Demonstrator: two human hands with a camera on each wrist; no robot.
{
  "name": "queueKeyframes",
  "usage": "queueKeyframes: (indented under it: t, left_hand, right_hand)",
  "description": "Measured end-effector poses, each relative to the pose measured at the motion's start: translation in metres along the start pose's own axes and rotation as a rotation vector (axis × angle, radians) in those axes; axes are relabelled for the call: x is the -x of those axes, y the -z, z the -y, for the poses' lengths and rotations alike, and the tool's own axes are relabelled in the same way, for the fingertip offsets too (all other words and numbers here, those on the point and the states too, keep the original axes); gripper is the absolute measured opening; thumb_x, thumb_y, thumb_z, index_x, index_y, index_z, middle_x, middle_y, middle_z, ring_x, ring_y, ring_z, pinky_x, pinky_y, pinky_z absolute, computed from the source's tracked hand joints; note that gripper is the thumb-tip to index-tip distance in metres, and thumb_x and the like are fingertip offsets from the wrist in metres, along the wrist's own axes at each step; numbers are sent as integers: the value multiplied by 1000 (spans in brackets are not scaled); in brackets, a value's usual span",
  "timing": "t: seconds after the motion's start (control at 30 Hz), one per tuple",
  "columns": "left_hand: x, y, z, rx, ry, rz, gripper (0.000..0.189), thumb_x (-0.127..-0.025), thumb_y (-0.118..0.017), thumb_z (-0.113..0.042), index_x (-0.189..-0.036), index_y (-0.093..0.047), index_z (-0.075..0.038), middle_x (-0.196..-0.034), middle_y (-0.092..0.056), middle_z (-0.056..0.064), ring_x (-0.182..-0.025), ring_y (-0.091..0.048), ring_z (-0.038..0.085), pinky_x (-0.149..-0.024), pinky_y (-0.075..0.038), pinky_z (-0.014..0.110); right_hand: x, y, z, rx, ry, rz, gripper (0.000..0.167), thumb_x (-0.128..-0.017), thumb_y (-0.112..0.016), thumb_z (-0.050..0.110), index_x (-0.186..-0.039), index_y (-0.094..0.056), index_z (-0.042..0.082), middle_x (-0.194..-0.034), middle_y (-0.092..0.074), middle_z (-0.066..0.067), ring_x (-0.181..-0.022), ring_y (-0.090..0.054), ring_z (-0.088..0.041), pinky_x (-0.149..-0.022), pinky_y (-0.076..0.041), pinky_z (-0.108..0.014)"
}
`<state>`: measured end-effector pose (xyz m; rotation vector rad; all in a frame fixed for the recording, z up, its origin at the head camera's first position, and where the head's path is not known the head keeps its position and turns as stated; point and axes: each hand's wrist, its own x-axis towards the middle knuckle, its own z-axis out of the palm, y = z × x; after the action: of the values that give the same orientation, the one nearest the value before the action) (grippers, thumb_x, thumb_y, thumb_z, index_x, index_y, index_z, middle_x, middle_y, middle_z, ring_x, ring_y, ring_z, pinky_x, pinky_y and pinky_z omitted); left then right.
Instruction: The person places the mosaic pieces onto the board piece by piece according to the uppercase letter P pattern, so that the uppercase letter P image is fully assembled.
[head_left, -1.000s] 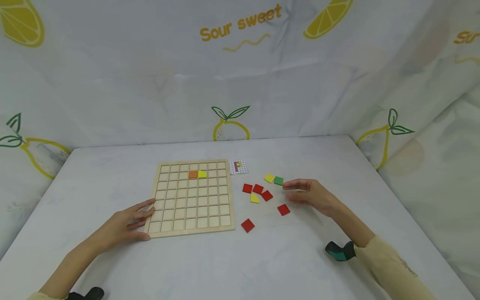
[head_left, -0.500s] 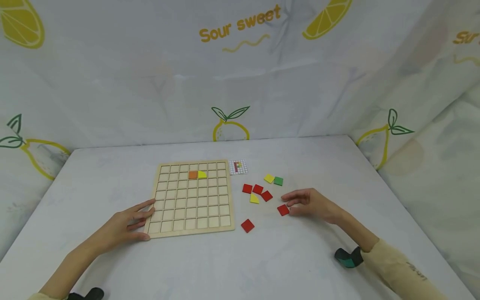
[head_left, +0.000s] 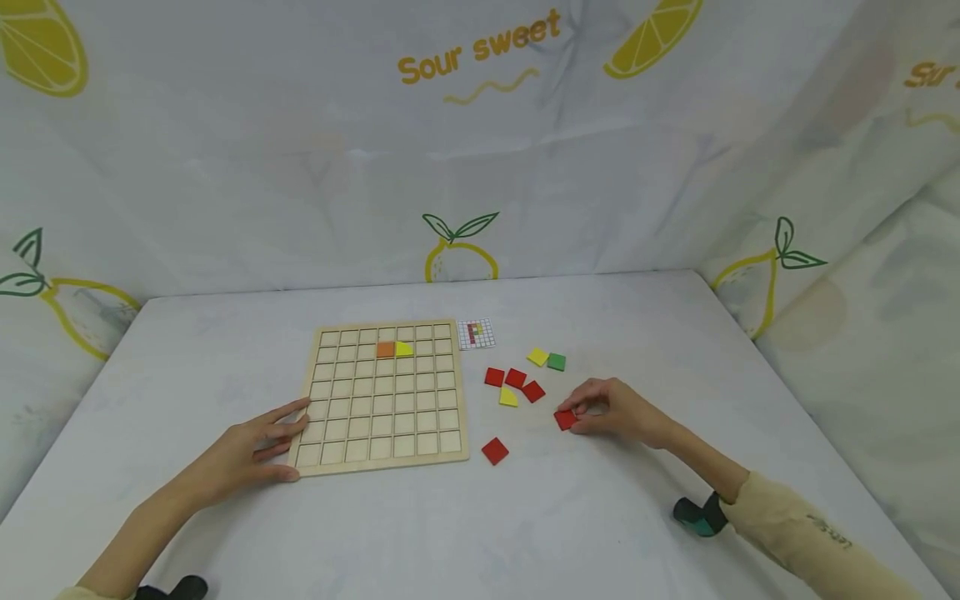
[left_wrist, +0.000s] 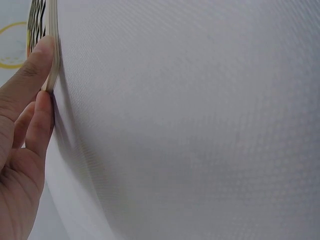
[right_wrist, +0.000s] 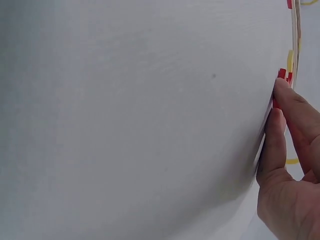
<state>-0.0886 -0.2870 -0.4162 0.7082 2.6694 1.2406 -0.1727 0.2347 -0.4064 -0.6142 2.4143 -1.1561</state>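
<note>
A square wooden grid board [head_left: 382, 405] lies on the table, with an orange square tile [head_left: 386, 349] and a yellow quarter-round tile [head_left: 404, 348] in adjoining cells near its far side. My left hand [head_left: 236, 457] rests against the board's left edge, its fingers spread along the side and the thumb at the near corner. To the board's right, my right hand [head_left: 618, 414] pinches a red square tile [head_left: 565, 420] between thumb and fingers, low at the tabletop. In the right wrist view, the same red tile [right_wrist: 282, 73] shows at the fingertips, partly hidden.
Between board and right hand lie several red tiles [head_left: 533, 392], a loose yellow quarter-round tile [head_left: 508, 397], a yellow square [head_left: 537, 357] and a green square [head_left: 556, 362]. Another red tile [head_left: 495, 451] lies nearer. A small pattern card [head_left: 477, 333] sits beside the board's far right corner.
My right hand has come from beside the green tile toward the near side, and its fingers have closed on the red tile. The left hand and board have stayed put.
</note>
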Motion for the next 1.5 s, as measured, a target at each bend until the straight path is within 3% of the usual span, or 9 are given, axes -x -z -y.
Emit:
queueKeyframes:
  t: [0.07, 0.27, 0.43, 0.5, 0.6, 0.83, 1.1, 1.33, 1.5]
  left_hand:
    - [-1, 0, -1, -7, 9, 6, 69, -74, -80, -22, -128, -53, 12, -152, -29, -10, -120, -36, -13, -88, -54, 23]
    - [-5, 2, -3, -38, 43, 24, 71, -74, -80, -22, -129, -52, 12, -151, -33, 20, -123, -48, 26, -89, -54, 21]
    - [-4, 2, -4, -18, 36, 21, 71, -74, -80, -23, -130, -52, 11, -152, -32, 11, -124, -44, 3, -89, -54, 21]
    - [-3, 3, -4, -12, 35, 21, 71, -74, -80, -22, -130, -52, 11, -152, -32, 11, -123, -43, 3, -88, -54, 21]
    - [-4, 3, -5, -15, 43, 26, 72, -74, -80, -21, -131, -50, 11, -152, -31, 17, -123, -47, 16, -88, -54, 21]
    - [-3, 3, -4, -12, 66, 30, 73, -74, -80, -21, -131, -50, 11, -149, -31, 26, -123, -47, 24, -88, -54, 20]
    - [-3, 2, -4, 3, 65, 33, 73, -74, -80, -20, -131, -50, 12, -149, -31, 27, -124, -45, 19, -89, -54, 21]
    - [-3, 2, -4, 0, 81, 37, 72, -73, -80, -20, -131, -51, 11, -149, -31, 27, -123, -47, 31, -89, -54, 21]
    - [-2, 1, -2, 4, 60, 28, 72, -74, -80, -20, -131, -50, 12, -150, -31, 23, -124, -47, 19, -88, -54, 20]
  right_hand:
    - [1, 0, 2, 25, 4, -10, 24, -84, -75, 10, -107, -71, 5, -102, -65, -6, -94, -55, -22, -77, -54, -17]
    - [4, 0, 4, 73, 20, -29, 22, -85, -74, 10, -104, -69, 3, -95, -66, -3, -89, -58, -19, -77, -55, -17]
    - [5, 6, 4, 8, 6, 56, 27, -84, -74, 7, -109, -67, 1, -108, -65, -9, -101, -60, -25, -86, -56, -21]
    - [4, 8, 3, -39, -8, 91, 28, -83, -74, 4, -110, -66, 0, -112, -62, -13, -106, -59, -30, -88, -57, -24]
    - [3, 9, 1, -64, 9, 106, 28, -82, -74, 0, -108, -66, -3, -112, -59, -16, -106, -58, -33, -88, -57, -28]
    - [3, 4, -1, 19, 66, 34, 26, -83, -75, 7, -106, -67, 0, -103, -63, -11, -92, -61, -23, -81, -59, -22]
    - [9, 0, -5, -127, -90, -37, 36, -84, -75, 13, -114, -64, -2, -106, -64, -13, -89, -63, -20, -78, -58, -17]
    - [12, -4, -1, -215, -162, -79, 39, -86, -73, 16, -118, -62, -3, -110, -62, -15, -94, -60, -23, -79, -58, -20]
    - [11, -4, 5, -218, -221, -129, 38, -87, -72, 16, -121, -64, -1, -119, -61, -16, -101, -58, -24, -81, -57, -21]
